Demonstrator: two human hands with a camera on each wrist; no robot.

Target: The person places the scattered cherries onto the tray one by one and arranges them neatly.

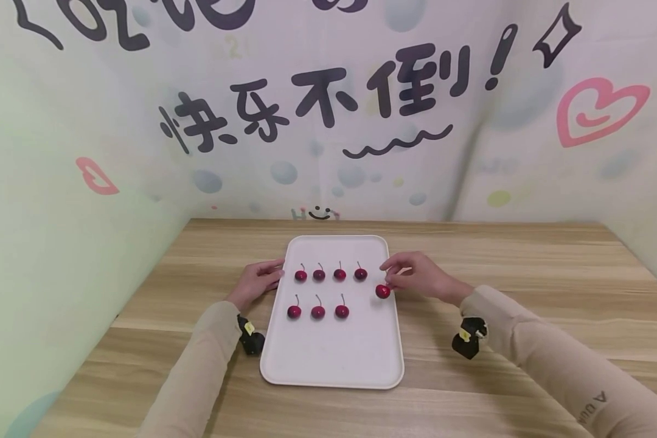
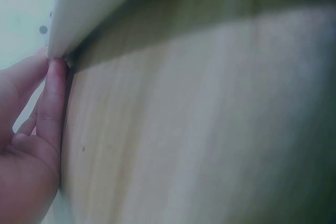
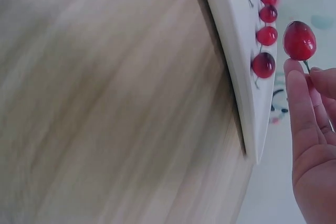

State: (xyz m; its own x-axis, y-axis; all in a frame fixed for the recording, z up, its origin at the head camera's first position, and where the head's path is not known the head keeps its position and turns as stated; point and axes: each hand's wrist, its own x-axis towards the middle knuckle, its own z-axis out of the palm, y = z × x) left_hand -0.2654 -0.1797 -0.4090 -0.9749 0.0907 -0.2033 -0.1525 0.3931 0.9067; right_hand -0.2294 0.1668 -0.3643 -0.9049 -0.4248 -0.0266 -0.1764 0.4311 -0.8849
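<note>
My right hand [image 1: 418, 277] pinches a red cherry [image 3: 300, 41] by its thin stem between thumb and fingers. That cherry hangs just above the right side of the white tray [image 1: 334, 365]. Along the tray's left edge, my left hand [image 1: 256, 281] holds the rim with its fingertips, as the left wrist view also shows. On the tray, a back row of several cherries [image 1: 339, 275] lies with stems pointing away. Three more cherries [image 1: 318, 312] form a nearer row towards the left.
The tray lies on a wood-grain table [image 1: 159, 316]. Behind the table hangs a pale backdrop [image 1: 317, 176] with dark lettering and pink hearts. Small black devices [image 1: 467, 337] are strapped on both wrists.
</note>
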